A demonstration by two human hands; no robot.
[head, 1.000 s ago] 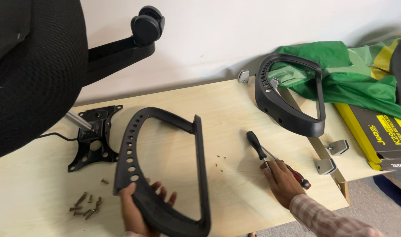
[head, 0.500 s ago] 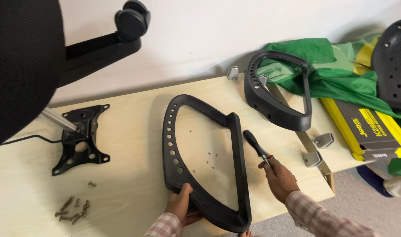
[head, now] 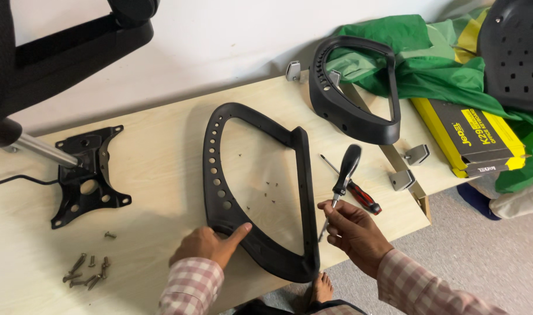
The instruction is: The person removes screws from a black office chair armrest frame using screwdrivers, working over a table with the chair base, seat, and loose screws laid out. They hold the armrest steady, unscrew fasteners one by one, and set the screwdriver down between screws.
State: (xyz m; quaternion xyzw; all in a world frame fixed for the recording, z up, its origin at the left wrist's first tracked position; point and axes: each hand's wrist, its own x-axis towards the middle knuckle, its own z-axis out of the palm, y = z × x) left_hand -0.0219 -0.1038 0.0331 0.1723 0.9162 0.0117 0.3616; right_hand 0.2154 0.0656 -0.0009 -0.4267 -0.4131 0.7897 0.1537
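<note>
A black plastic chair armrest frame [head: 301, 175] lies flat on the light wooden table [head: 161, 157]. My left hand [head: 211, 245] rests on its near left corner, thumb laid along the frame. My right hand [head: 351, 230] grips the metal shaft of a black-handled screwdriver [head: 343, 175], tip pointing down by the frame's right bar. A second screwdriver [head: 360, 195] with a red-and-black handle lies on the table under it. A few small screws [head: 270, 192] sit inside the frame's opening.
A second black armrest [head: 351, 114] lies at the back right beside green cloth [head: 441, 70] and a yellow-and-black box [head: 471, 137]. A black metal chair base plate [head: 85, 175] and loose bolts [head: 85, 274] sit left. A black chair back [head: 56, 46] leans overhead.
The armrest frame has slid right along the table under my left hand. My right hand lifted the black-handled screwdriver off the table and now holds it upright by the shaft.
</note>
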